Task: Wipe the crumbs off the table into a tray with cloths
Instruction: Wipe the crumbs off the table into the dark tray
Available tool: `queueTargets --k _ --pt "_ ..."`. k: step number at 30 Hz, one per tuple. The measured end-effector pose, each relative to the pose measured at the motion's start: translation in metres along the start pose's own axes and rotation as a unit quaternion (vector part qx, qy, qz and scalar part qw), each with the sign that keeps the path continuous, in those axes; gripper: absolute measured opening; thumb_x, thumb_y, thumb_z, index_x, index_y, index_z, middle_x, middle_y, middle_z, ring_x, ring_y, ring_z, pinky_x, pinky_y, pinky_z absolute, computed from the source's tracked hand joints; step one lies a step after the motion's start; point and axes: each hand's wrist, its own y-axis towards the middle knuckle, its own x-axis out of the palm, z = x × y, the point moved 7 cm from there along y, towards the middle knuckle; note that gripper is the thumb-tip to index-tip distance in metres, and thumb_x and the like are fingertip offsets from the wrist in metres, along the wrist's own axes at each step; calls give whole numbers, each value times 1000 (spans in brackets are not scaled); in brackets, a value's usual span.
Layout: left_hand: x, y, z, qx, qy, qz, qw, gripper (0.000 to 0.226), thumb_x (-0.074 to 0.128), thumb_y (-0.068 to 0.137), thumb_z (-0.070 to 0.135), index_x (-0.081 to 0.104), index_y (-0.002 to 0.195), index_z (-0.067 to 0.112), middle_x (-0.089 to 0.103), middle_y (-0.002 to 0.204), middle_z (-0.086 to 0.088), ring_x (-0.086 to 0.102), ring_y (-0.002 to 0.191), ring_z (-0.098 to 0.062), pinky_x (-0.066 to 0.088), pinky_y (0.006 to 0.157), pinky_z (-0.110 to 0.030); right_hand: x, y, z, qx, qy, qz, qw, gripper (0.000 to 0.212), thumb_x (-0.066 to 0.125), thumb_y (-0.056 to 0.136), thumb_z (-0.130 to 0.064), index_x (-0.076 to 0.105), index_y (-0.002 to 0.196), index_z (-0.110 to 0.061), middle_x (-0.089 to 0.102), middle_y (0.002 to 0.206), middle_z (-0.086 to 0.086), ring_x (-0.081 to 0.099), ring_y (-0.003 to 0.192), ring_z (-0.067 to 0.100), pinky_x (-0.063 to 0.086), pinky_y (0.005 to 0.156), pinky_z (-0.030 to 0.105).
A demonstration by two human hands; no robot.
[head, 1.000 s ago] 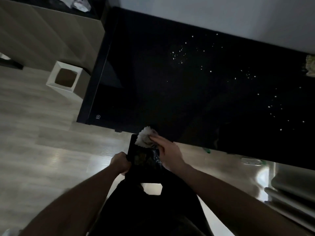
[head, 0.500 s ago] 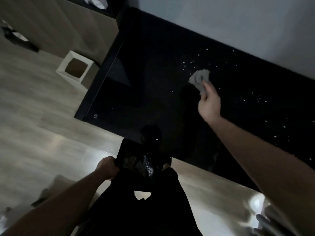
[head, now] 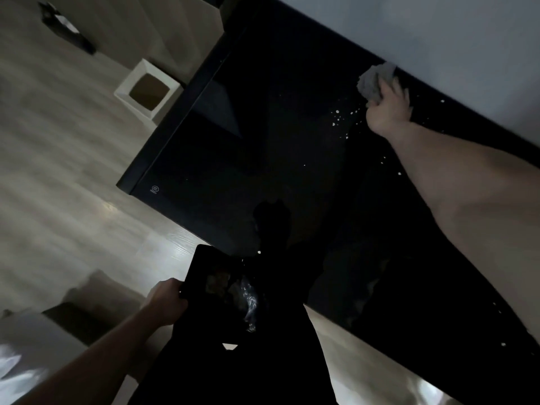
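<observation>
Dim light falls on a glossy black tabletop (head: 263, 147) set against a pale wall. Far out at the wall edge, the right hand (head: 388, 112) has its grip closed around a bunched grey cloth (head: 372, 81), soft and crumpled, best kept wadded under the palm. Pale crumbs (head: 339, 119) lie scattered just nearside of that grip; light and loose, they will likely scatter if swept fast. The left hand (head: 168, 302) pinches the rim of a flat, dark, rigid tray (head: 201, 273) at the near edge.
</observation>
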Motion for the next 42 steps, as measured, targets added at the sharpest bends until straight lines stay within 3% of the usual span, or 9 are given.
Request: queueTargets --k 6,11,15,18,22,28,35,39,42 --pt "-3 -2 1 -4 -23 10 1000 23 61 76 14 47 59 20 75 90 -17 70 93 -39 42 64 -30 29 -46 -24 -121 -48 -1 992 62 33 106 -22 15 164 -35 3 174 3 4 160 33 7 126 61" --pt "-6 -5 5 8 -18 -1 1000 20 61 79 18 51 61 19 76 91 -15 71 94 -36 39 63 -27 76 -158 -53 -244 -10 -10 970 63 44 102 -11 32 161 -30 16 173 1 14 159 30 10 126 59" --pt "-13 -10 9 30 19 -5 999 18 59 81 18 74 90 17 76 101 -13 70 100 -34 48 72 -31 115 -251 -70 -274 18 -18 961 58 50 100 -9 44 155 -26 28 169 -1 21 158 28 15 127 57" --pt "-20 -10 9 40 29 -2 999 13 59 81 18 72 84 17 76 98 -13 70 100 -34 49 73 -31 145 -319 -85 -296 59 -35 953 61 53 99 -6 44 156 -27 29 169 -3 20 158 25 12 128 52" --pt "-23 -3 -1 42 19 -10 999 10 62 77 18 56 69 20 62 75 -7 71 94 -35 42 65 -28 185 -398 -94 -284 140 -85 945 65 54 94 4 49 153 -23 36 166 -1 24 157 22 16 128 48" --pt "-29 0 -2 63 22 -4 998 14 61 81 18 55 69 21 68 83 -11 70 97 -34 42 67 -27 169 -452 -94 -222 256 -130 932 47 49 107 -9 55 149 -28 40 161 -15 33 150 2 25 124 21" --pt "-27 2 -2 67 25 -9 997 9 60 79 18 68 79 18 59 76 -2 71 97 -32 42 68 -27 83 -351 -43 -82 269 65 957 47 45 107 -11 51 151 -25 46 160 -2 34 152 12 32 123 31" --pt "-23 3 -1 63 14 -6 998 10 60 79 18 70 80 17 68 81 -6 71 97 -33 46 69 -28 98 -318 -19 -23 186 48 981 47 44 106 -10 49 152 -17 33 167 5 24 157 23 27 126 49" --pt "-19 5 0 55 2 -7 998 18 60 78 19 74 86 13 75 92 -11 71 95 -32 48 69 -29 133 -353 -35 -110 126 36 985 51 44 100 -9 52 150 -19 27 170 4 21 158 28 22 126 55"
